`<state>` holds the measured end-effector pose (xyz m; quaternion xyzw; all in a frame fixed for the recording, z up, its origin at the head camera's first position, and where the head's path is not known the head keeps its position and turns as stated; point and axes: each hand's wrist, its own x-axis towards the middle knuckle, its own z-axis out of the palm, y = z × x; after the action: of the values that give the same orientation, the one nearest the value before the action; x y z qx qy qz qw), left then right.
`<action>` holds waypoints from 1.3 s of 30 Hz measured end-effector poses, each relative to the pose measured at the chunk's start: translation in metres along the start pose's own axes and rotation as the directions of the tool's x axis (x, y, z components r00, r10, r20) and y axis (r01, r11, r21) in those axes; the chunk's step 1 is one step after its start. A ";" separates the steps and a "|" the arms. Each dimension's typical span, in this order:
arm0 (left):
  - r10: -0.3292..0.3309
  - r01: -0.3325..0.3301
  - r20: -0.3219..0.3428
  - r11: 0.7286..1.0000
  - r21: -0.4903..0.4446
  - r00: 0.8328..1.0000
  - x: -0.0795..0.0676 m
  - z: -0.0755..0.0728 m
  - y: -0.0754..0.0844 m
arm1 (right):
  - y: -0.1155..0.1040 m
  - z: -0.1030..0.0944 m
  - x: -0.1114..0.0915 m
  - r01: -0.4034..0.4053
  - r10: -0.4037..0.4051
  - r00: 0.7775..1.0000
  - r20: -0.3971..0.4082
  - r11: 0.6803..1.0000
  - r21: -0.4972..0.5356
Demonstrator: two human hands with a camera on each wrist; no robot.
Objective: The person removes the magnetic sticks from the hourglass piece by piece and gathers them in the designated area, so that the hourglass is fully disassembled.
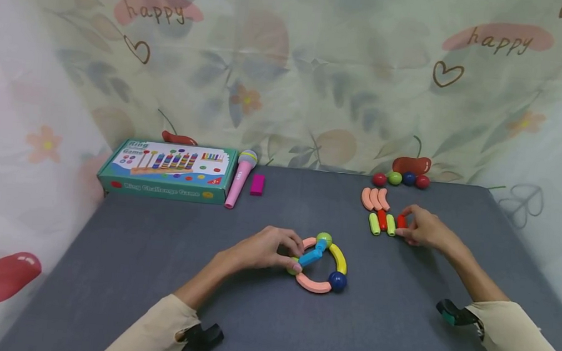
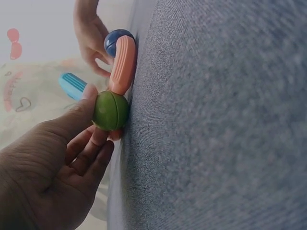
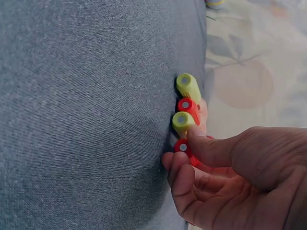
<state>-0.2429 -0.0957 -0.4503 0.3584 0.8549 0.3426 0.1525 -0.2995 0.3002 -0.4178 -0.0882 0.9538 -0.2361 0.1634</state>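
Note:
My left hand (image 1: 274,247) pinches the green ball (image 2: 110,111) at the left of a ring of magnetic building pieces, thumb and fingers on either side of it. Curved pink pieces (image 1: 314,285), a curved yellow piece (image 1: 339,258), a dark blue ball (image 1: 337,281) and a second green ball (image 1: 324,239) make up the rest of the ring. Light blue sticks (image 1: 310,258) cross its upper left part. Over to the right, my right hand (image 1: 424,227) pinches a red stick (image 3: 183,147) at the end of a row of yellow-green sticks (image 1: 374,224) and another red stick (image 1: 382,220).
Behind the stick row lie curved pink pieces (image 1: 374,199) and several balls (image 1: 394,178) near the table's back edge. At the back left are a Ring Challenge Game box (image 1: 166,171), a pink toy microphone (image 1: 241,179) and a magenta block (image 1: 257,185). A patterned curtain hangs behind.

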 end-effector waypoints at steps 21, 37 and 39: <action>-0.005 0.005 -0.005 1.000 -0.019 1.000 0.000 0.001 0.000 | -0.008 -0.002 -0.006 0.008 -0.009 0.999 -0.032 0.999 -0.040; 0.007 -0.007 -0.001 1.000 -0.010 1.000 0.001 0.001 0.000 | -0.100 0.025 -0.028 0.578 -0.584 0.807 -0.091 0.812 -0.080; 0.007 -0.007 0.000 1.000 -0.007 1.000 0.001 0.000 0.000 | -0.111 0.035 -0.025 0.619 -0.622 0.783 -0.020 0.781 -0.075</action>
<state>-0.2438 -0.0948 -0.4508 0.3608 0.8526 0.3460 0.1523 -0.2536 0.1948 -0.3875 -0.3971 0.8821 -0.2479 0.0528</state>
